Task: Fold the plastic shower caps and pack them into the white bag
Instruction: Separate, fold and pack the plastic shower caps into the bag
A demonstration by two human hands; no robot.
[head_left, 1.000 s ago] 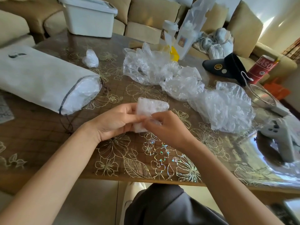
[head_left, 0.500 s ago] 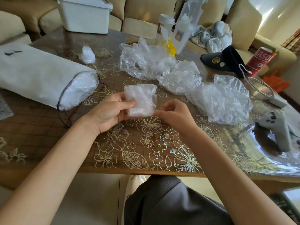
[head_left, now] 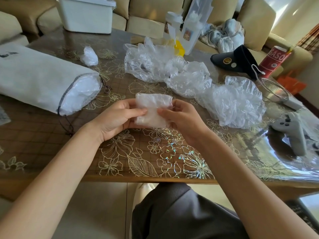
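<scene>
Bag (head_left: pixel 39 80) lying left on table (head_left: pixel 51 144), loose shower caps (head_left: pixel 198 81) right, folded cap (head_left: pixel 152 110) in front

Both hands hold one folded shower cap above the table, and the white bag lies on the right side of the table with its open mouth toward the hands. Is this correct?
Not quite. The head view shows the white bag on the left side of the table, not the right. The rest stands: the left hand and right hand hold one folded shower cap above the table, and the bag's open mouth faces the hands.
</scene>
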